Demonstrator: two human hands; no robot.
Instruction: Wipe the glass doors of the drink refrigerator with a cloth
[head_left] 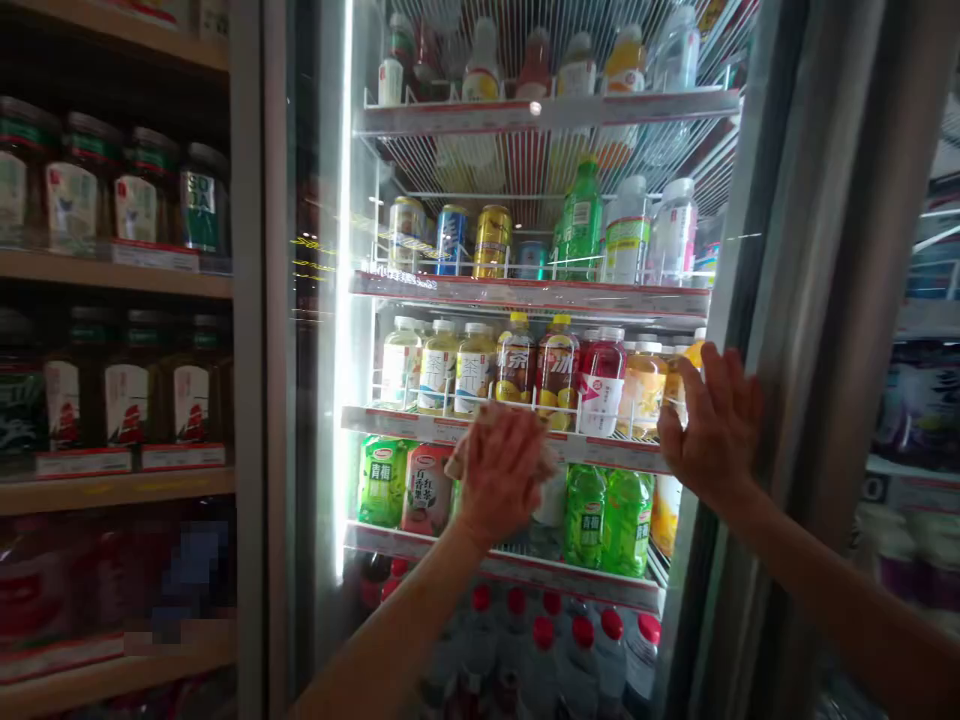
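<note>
My left hand presses a crumpled brownish cloth against the glass door of a lit drinks fridge. The cloth shows around the fingers and is slightly blurred. My right hand is raised at the right side of the door, fingers stretched out and nothing in it. It is close to the glass and the dark door frame; whether the palm touches cannot be seen. Behind the glass, near my left hand, are brown bottles with yellow caps and green bottles.
Inside the fridge, wire shelves hold cans, bottles and, at the bottom, red-capped bottles. A wooden shelf unit with jars and bottles stands on the left. A metal pillar rises on the right, with more stocked shelves beyond it.
</note>
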